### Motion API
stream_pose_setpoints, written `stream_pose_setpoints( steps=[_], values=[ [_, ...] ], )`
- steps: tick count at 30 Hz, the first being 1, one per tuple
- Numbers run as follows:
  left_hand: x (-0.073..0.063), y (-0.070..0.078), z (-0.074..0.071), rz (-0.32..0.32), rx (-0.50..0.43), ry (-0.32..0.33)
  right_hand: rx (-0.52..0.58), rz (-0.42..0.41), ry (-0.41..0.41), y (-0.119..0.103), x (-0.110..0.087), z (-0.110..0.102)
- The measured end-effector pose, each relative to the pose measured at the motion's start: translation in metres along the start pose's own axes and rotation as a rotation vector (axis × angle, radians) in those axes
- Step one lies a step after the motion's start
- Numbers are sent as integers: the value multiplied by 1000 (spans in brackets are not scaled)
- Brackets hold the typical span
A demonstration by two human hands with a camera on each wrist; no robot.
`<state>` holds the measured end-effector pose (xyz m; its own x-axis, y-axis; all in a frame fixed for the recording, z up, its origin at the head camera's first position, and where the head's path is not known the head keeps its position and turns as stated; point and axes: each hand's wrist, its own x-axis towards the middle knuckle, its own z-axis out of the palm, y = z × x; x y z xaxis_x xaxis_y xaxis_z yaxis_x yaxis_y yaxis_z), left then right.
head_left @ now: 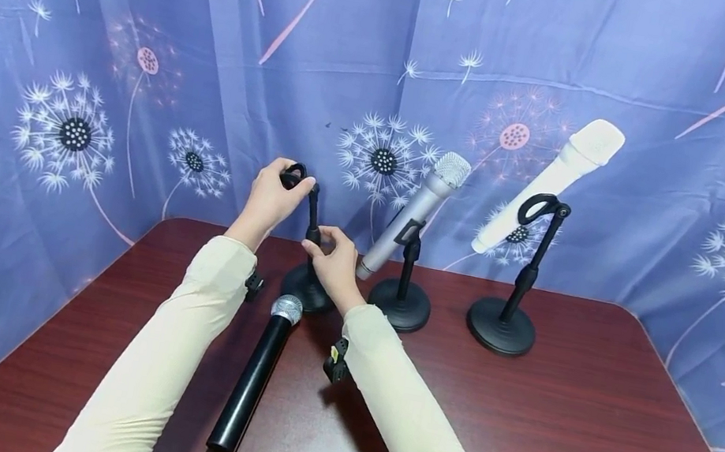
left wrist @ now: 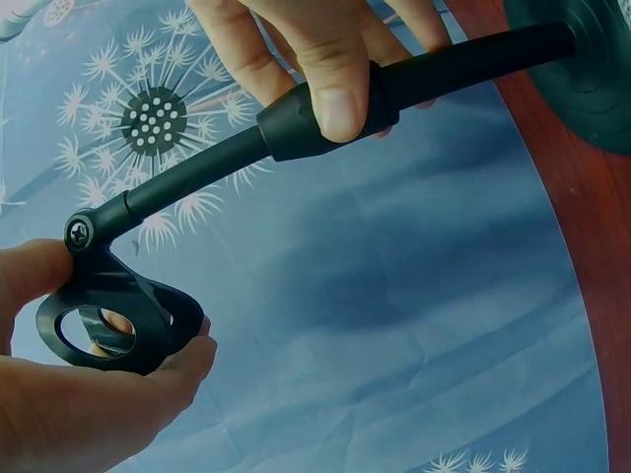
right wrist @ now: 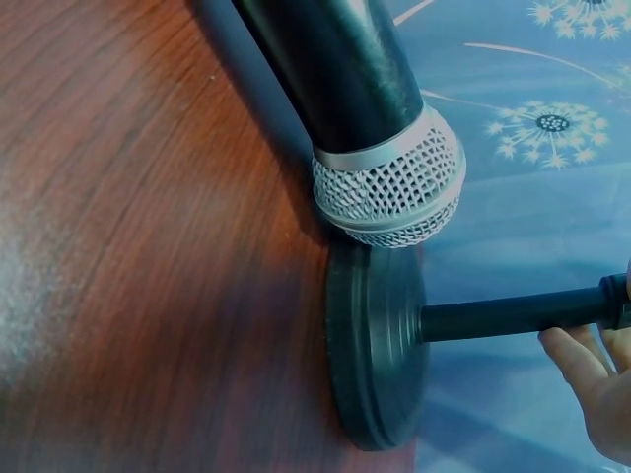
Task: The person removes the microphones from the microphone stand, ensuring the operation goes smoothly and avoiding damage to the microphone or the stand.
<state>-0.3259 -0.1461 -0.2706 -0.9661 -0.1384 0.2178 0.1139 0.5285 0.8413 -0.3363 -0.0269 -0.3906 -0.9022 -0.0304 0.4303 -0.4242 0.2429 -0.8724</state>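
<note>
At the left of the row stands a black desktop microphone stand [head_left: 313, 210] with a round base [right wrist: 380, 345]. My left hand [head_left: 269, 198] holds the clip [left wrist: 104, 315] at its top between thumb and fingers. Lower down, my right hand [head_left: 337, 266] grips the collar [left wrist: 296, 123] on the pole, with the thumb across it in the left wrist view. A black microphone [head_left: 254, 376] with a silver mesh head [right wrist: 394, 187] lies on the table, its head close to the stand's base. Neither hand touches this microphone.
To the right, a silver microphone [head_left: 410, 218] sits tilted in a second stand [head_left: 401, 304]. Beyond it, a white microphone [head_left: 549, 185] leans in a third stand [head_left: 502, 329]. A blue dandelion-print curtain [head_left: 336, 38] hangs behind and beside the reddish-brown table [head_left: 586, 439].
</note>
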Motion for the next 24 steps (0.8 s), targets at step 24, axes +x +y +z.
stream_pose_setpoints(
  steps=[24],
  values=[
    [-5,-18,10,-24,6,-40,-12,16,-25,-2,-1,-1]
  ],
)
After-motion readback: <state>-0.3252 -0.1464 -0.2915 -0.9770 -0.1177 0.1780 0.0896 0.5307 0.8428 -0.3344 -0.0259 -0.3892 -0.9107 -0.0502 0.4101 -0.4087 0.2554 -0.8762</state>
